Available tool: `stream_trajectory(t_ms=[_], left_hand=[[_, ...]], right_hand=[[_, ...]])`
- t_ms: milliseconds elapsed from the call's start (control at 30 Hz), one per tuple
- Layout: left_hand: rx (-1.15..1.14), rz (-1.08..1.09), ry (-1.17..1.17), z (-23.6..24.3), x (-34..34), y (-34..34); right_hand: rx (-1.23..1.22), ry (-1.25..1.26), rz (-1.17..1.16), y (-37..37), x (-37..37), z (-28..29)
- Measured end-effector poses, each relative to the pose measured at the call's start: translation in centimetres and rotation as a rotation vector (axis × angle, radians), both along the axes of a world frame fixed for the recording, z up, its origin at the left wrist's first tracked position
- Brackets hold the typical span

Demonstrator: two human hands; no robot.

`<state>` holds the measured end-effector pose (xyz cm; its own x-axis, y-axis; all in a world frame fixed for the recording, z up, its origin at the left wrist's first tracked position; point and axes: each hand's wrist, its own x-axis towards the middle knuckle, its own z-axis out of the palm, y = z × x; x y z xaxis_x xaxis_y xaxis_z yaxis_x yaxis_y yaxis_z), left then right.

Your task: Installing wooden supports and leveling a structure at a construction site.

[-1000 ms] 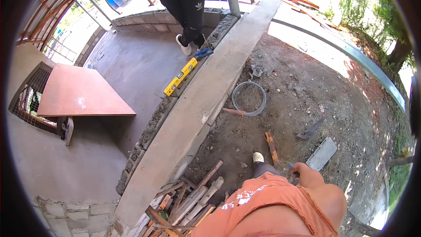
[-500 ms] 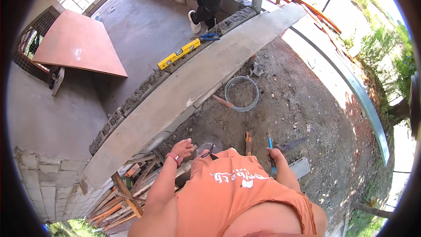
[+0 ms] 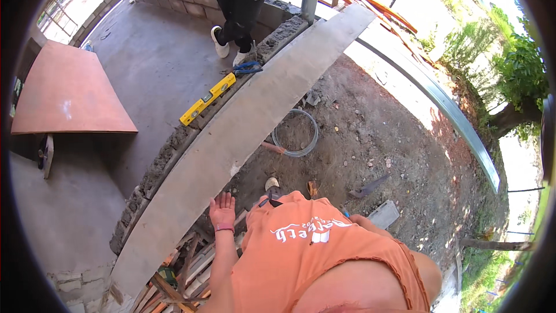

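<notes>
My left hand [image 3: 222, 211], with a red band at the wrist, has its fingers stretched out and holds nothing. It is at the near edge of the long smooth grey wall top [image 3: 231, 139]; whether it touches is unclear. My right hand [image 3: 358, 219] is mostly hidden behind my orange shirt. A bit of a blue-handled tool [image 3: 346, 211] shows beside it, and the earlier frame shows my fingers wrapped round that tool. On the rough mortar strip along the wall rests a yellow spirit level [image 3: 208, 98], with a blue-handled tool [image 3: 248, 68] at its far end.
A person [image 3: 237, 11] in dark trousers stands beyond the wall. A coil of wire [image 3: 295, 133], a trowel [image 3: 369, 186] and a grey block [image 3: 384, 214] lie on the dirt. Scrap wood [image 3: 191, 272] is piled at lower left. A pinkish board [image 3: 72, 93] stands at left.
My left hand has moved down and left, its palm and spread fingers now showing. My right hand has drawn in behind my shirt. The view has shifted, and the person beyond has changed footing.
</notes>
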<state>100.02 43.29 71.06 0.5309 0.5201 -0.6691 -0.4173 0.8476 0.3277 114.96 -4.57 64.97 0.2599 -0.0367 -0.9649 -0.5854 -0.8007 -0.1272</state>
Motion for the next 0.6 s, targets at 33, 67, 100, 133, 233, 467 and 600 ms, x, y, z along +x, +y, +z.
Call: stream_trajectory(t_ms=[33,67,100,133,233,467,600], left_hand=[[0.011,0.043,-0.038,-0.1,0.9,0.2],[-0.032,0.091,-0.051,0.0,1.7,0.3],[-0.04,0.091,-0.048,-0.1,2.4,0.4],[-0.044,0.078,-0.115,-0.5,2.8,0.6],[-0.092,0.062,-0.236,-1.4,3.2,1.5],[-0.065,0.21,-0.241,0.0,5.0,1.1],[-0.002,0.325,-0.227,0.2,5.5,0.9]], right_hand=[[0.007,-0.01,0.014,0.3,0.2,0.1],[0.02,-0.02,0.017,0.6,0.5,0.3],[0.034,-0.035,0.008,0.9,1.2,0.6],[0.04,-0.045,-0.023,1.3,1.9,0.5],[0.028,-0.041,-0.327,1.8,4.6,-1.9],[0.237,0.019,-0.79,8.8,16.5,3.4],[0.515,-0.048,-0.907,15.1,23.4,5.8]])
